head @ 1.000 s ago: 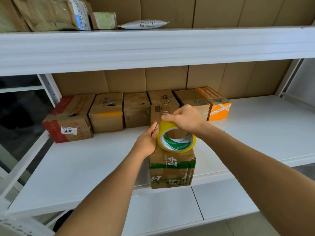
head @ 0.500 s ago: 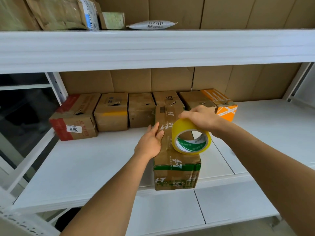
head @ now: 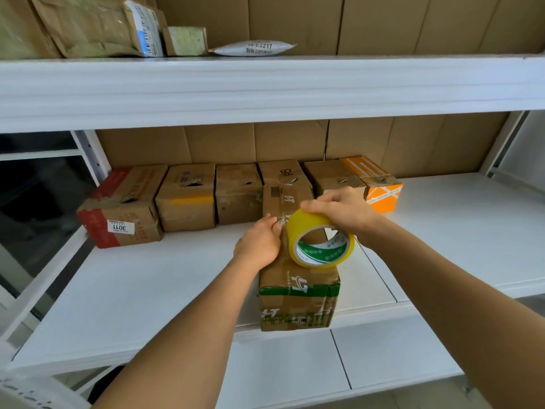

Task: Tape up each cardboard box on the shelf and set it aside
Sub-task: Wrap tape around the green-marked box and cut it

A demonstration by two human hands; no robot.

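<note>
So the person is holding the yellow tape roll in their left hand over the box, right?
Not quite. The head view shows the yellow tape roll in the right hand, over the box. The left hand rests on the box top.

Matt creased cardboard box (head: 298, 293); glossy plastic tape roll (head: 306, 228).

A long brown cardboard box with green printed bands (head: 298, 293) lies at the front edge of the white metal shelf (head: 147, 290). The yellow roll of packing tape (head: 320, 239) stands on its top, right of the left hand (head: 258, 245) and beneath the right hand (head: 339, 209). Behind, a row of small brown cardboard boxes (head: 188, 199) lines the corrugated cardboard back panel (head: 221, 143).
</note>
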